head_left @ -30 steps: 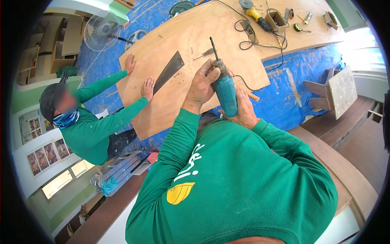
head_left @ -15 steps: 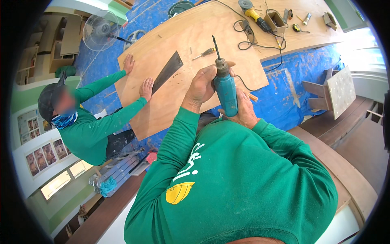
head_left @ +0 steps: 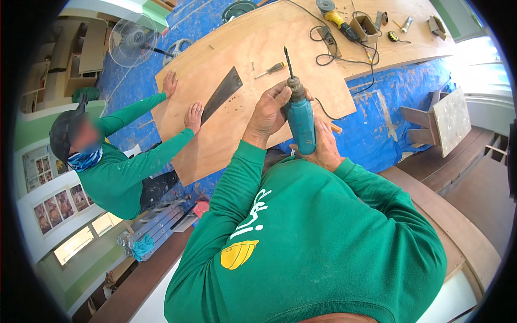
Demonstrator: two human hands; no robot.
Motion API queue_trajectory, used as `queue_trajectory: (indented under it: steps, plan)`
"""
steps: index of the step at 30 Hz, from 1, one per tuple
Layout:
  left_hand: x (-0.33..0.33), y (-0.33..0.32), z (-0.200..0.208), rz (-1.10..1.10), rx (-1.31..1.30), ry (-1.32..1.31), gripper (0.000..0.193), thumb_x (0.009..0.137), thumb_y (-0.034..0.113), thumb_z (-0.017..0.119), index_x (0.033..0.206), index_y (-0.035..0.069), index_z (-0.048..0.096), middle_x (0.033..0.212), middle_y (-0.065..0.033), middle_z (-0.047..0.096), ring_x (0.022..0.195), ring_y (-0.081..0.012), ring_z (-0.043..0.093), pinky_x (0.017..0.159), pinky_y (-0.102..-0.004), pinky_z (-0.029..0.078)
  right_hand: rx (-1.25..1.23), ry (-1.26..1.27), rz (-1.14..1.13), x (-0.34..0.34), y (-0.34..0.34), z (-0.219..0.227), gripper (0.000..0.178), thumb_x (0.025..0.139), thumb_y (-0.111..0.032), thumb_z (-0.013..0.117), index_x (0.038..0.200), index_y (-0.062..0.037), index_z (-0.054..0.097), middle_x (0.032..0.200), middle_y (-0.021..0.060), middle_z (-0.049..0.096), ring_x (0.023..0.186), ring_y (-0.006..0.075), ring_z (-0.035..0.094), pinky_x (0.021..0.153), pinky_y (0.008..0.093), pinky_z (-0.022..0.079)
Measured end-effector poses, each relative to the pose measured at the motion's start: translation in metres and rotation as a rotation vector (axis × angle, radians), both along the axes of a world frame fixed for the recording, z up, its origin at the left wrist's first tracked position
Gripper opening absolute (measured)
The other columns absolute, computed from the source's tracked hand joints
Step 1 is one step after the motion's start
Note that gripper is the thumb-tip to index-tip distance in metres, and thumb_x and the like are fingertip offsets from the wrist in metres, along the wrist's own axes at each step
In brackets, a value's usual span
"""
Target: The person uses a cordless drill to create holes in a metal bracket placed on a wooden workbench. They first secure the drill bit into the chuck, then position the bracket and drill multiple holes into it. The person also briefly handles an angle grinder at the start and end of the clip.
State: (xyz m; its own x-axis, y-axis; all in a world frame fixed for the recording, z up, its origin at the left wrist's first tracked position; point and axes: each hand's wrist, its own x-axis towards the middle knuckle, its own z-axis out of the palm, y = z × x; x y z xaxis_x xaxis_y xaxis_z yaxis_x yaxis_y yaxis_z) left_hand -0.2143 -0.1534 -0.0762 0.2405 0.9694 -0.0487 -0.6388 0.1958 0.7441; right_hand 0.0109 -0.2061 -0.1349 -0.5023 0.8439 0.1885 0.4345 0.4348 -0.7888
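I hold a teal power drill (head_left: 301, 125) in front of my chest, its long dark drill bit (head_left: 288, 62) pointing away from me. My left hand (head_left: 268, 114) is closed around the chuck (head_left: 295, 89), the thumb on its near side and fingertips showing past the far side. My right hand (head_left: 325, 146) grips the drill's body from the right and below; part of its grip is hidden behind the tool. Beyond the drill lies a wooden sheet (head_left: 215, 64), with a dark tapered blade-like piece (head_left: 223, 94) and a screwdriver (head_left: 271, 70) on it.
At the left, a co-worker (head_left: 116, 167) rests both hands flat on the sheet. A yellow angle grinder (head_left: 339, 22), a hand plane (head_left: 328, 43), a small box (head_left: 365, 28) and a tape measure (head_left: 394, 36) lie farther back among cords. Blue sheeting (head_left: 388, 118) covers the floor.
My left thumb and fingers have shifted around the chuck, the thumb now higher against it. The drill has moved very slightly to the right. The co-worker's hands stay put.
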Motion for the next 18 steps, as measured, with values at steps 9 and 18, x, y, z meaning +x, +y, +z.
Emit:
queue_trajectory:
  steps: [9,18]
  plan:
    - [0.001,0.001,0.003,-0.052,-0.051,-0.059,0.057,0.113,0.044,0.068,0.143,-0.004,0.064,0.125,-0.0184,0.076,0.124,-0.0314,0.072,0.109,-0.0469,0.059,0.038,0.023,0.002,0.001,0.0,0.001,0.118,0.079,-0.037,0.102,0.164,0.0108,0.035,0.143,0.0313,0.063,0.132,0.0532,0.062,0.116,0.0607,0.049]
    - [0.012,0.003,0.003,0.055,-0.027,0.028,0.049,0.111,0.043,0.073,0.133,0.0,0.066,0.119,-0.0176,0.076,0.123,-0.0327,0.072,0.109,-0.0484,0.059,0.078,0.044,-0.034,0.004,-0.001,0.0,0.118,0.072,-0.031,0.107,0.163,0.0055,0.041,0.146,0.0261,0.064,0.126,0.049,0.063,0.107,0.0566,0.052]
